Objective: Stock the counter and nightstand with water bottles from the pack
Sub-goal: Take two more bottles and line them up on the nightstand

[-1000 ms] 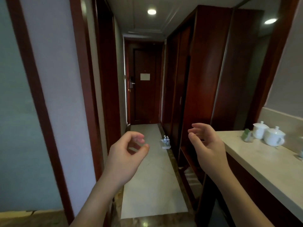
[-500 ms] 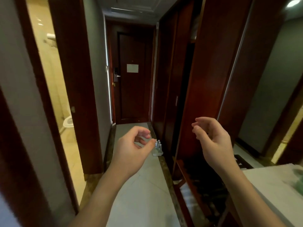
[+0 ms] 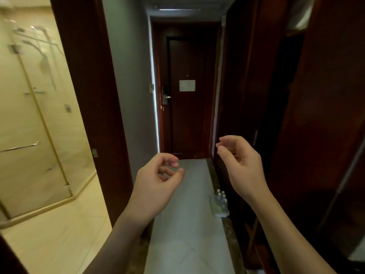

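Ahead, our left hand (image 3: 158, 182) and right hand (image 3: 240, 163) are raised in a narrow hallway, both empty, fingers loosely curled and relaxed. Down on the pale floor (image 3: 183, 234), against the dark wooden wardrobe (image 3: 246, 95) on the right, sits the pack of water bottles (image 3: 219, 202), white caps up, well apart from both hands. Any labels on the bottles are too small to read. At the end of the hall, the dark door (image 3: 187, 115) carries a pale notice (image 3: 187, 85); its writing is illegible. Left, a glass shower enclosure (image 3: 29, 115) shows through the bathroom doorway.
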{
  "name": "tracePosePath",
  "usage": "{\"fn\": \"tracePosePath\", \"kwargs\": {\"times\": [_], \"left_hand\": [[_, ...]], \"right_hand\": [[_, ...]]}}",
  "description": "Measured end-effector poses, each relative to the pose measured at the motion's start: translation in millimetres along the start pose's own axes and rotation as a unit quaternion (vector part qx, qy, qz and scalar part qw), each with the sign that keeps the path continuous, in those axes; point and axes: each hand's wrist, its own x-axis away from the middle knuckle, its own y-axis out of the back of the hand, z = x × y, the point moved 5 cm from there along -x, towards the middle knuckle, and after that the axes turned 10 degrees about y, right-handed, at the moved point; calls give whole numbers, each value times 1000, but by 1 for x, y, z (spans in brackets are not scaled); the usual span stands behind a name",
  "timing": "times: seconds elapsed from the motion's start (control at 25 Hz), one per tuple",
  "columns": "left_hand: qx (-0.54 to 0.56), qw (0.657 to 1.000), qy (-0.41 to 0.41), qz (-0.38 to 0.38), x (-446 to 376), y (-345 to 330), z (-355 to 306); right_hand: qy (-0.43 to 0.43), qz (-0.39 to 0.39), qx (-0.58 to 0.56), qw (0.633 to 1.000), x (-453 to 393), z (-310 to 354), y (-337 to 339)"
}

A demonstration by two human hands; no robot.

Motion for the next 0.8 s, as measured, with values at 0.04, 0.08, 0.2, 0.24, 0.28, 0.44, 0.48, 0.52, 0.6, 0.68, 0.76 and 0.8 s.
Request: {"fn": "tracePosePath", "kwargs": {"times": [0.04,0.08,0.2,0.24,0.28,0.44,0.48,0.52,0.6,0.68,0.76,0.8], "left_hand": [[2,1000,8,-8,-29,-2,13],[2,1000,18,-12,-55,-6,27],[5,1000,28,-6,-139,-25,75],[5,1000,31,-4,-173,-35,95],[3,999,35,1,-207,-45,113],[14,999,23,37,-351,-91,168],[15,998,28,52,-387,-104,176],[17,997,27,67,-420,-119,181],[20,995,14,99,-483,-156,190],[12,989,7,145,-538,-206,201],[15,982,0,187,-583,-253,210],[18,979,-1,204,-605,-277,217]], "right_hand": [[5,12,-5,1000,-25,-21,-18],[7,22,-7,1000,-45,-42,-33],[-2,47,-8,999,-100,-113,-78],[-3,48,-4,999,-120,-142,-93],[-8,44,-2,999,-139,-171,-106],[-44,16,14,999,-222,-281,-147],[-61,4,19,998,-242,-305,-153],[-71,-7,23,997,-262,-326,-157],[-84,-31,36,995,-299,-372,-161],[-107,-58,53,991,-327,-422,-157],[-118,-74,68,988,-354,-470,-150],[-126,-81,76,986,-367,-496,-146]]}}
